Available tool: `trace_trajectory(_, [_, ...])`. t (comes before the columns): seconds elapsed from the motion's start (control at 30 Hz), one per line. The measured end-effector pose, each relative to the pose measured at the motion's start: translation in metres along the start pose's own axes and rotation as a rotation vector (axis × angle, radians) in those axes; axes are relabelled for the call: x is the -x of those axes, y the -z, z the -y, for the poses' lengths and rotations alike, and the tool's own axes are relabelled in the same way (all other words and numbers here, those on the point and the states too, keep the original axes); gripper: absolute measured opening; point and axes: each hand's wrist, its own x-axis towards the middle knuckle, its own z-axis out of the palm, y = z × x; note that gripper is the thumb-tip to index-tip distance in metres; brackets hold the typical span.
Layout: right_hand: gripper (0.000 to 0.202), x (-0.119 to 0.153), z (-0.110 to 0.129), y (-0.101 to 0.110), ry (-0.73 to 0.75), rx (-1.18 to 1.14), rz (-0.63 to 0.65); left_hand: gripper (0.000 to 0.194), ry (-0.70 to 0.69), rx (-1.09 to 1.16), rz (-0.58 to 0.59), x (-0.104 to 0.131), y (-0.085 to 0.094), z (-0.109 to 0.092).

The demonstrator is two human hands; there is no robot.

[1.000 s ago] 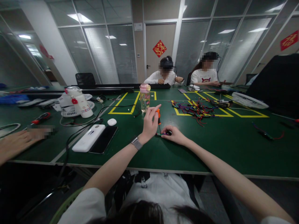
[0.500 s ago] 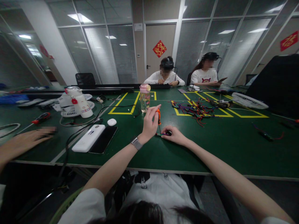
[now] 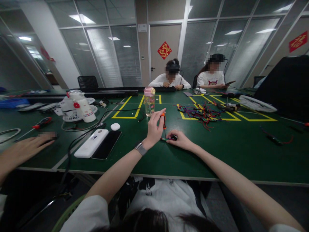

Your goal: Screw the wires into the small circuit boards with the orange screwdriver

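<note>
Hardly anything has just changed around my hands: both keep the same pose, and the orange-handled screwdriver [image 3: 164, 121] stays nearly upright over the small wired board [image 3: 163, 139], so I judge that the tool and the piece are being held steady together. My left hand [image 3: 154, 129] has its grip on the handle, the fingers fairly straight and laid along it, with one reaching up by its top. My right hand [image 3: 181, 140] rests on the bench [image 3: 149, 166], its fingertips pinching the board at its right end. The board lies flat just below my left hand, in front of the pink-lidded bottle [image 3: 149, 104]. Beyond my right hand is a tangled heap of wired pieces [image 3: 207, 112], and one loose wired piece [image 3: 274, 139] lies well apart on the right. On my left, a white power bank [image 3: 93, 141] lies beside a dark phone [image 3: 108, 145], with a small white case [image 3: 115, 126] near them. I can't make out the screwdriver's tip or whether it is seated in anything; my left fingers cover part of the handle, my right fingers cover much of the board, and the dark bit by them is too small to name.
</note>
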Motion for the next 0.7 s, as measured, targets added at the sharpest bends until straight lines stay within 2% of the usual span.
trace_trajectory(0.17, [0.008,0.0003,0.0002,-0.0001,-0.003,0.005,0.001,0.019,-0.006,-0.105,-0.076,-0.0001,-0.0006,0.0014])
trace_trajectory(0.4, [0.008,0.0004,0.0012,0.0005,0.007,-0.002,0.004,0.034,-0.030,-0.039,0.026,0.0018,-0.0004,0.0007])
trace_trajectory(0.7, [0.008,0.0004,-0.0006,-0.0001,0.011,-0.010,0.001,0.024,-0.075,-0.140,-0.051,0.0011,-0.0007,0.0006])
